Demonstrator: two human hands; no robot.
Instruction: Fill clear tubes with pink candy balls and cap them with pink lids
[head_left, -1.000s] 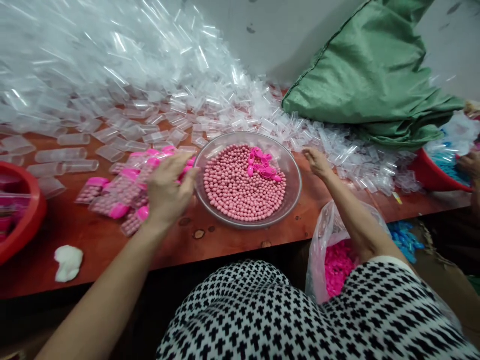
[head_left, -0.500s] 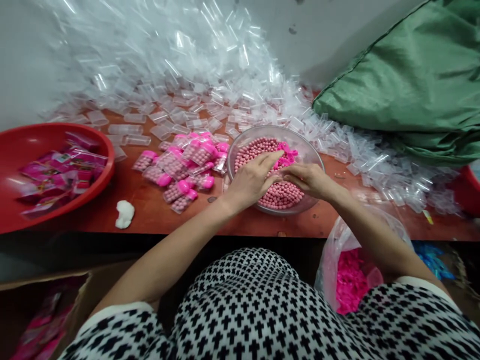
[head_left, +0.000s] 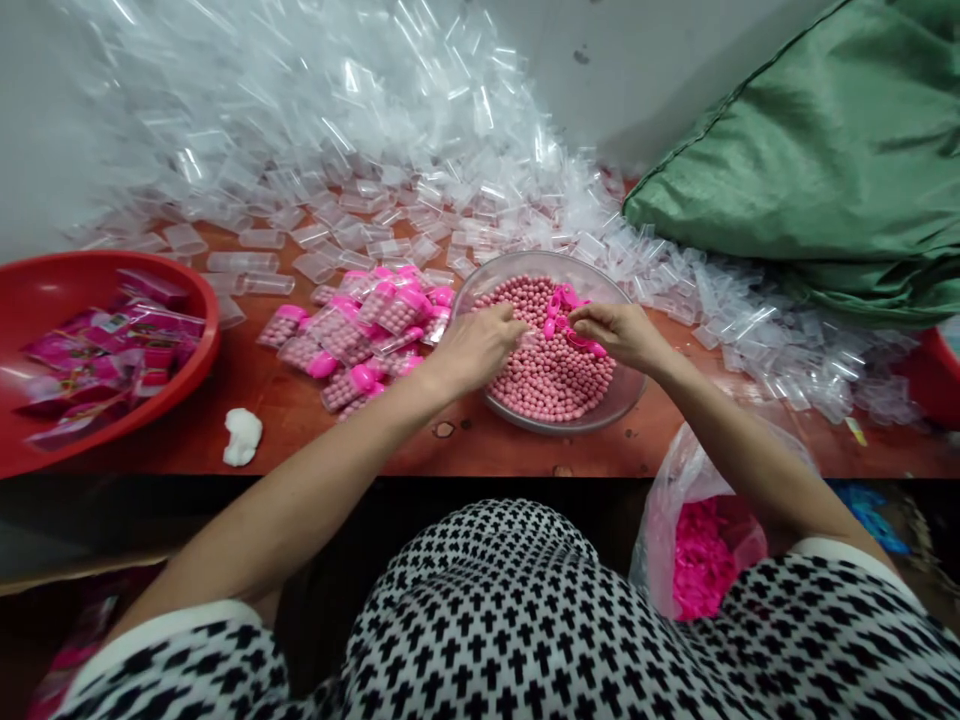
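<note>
A clear bowl [head_left: 540, 425] holds many small pink beads [head_left: 547, 385] and a cluster of bright pink plastic caps [head_left: 564, 300]. Over its left side, my left hand [head_left: 480, 345] has its fingers curled together; a faint see-through shape shows by the fingertips, too blurred to name. My right hand [head_left: 616, 332] reaches over the right side, thumb and fingers pinched at a pink cap among the others. Left of the bowl lies a pile of bead-filled clear tubes [head_left: 349, 335] with pink caps.
Empty clear tubes [head_left: 330, 150] are heaped along the wall. A red basin [head_left: 202, 370] of pink packets stands at left, near a white lump [head_left: 242, 437]. At right are a green sack [head_left: 817, 170] and, below the table edge, a plastic bag [head_left: 660, 530] of pink pieces.
My hands were together over the bowl's middle; now they are apart, the left drawn back toward the left rim with fingers curled, the right by the pink caps.
</note>
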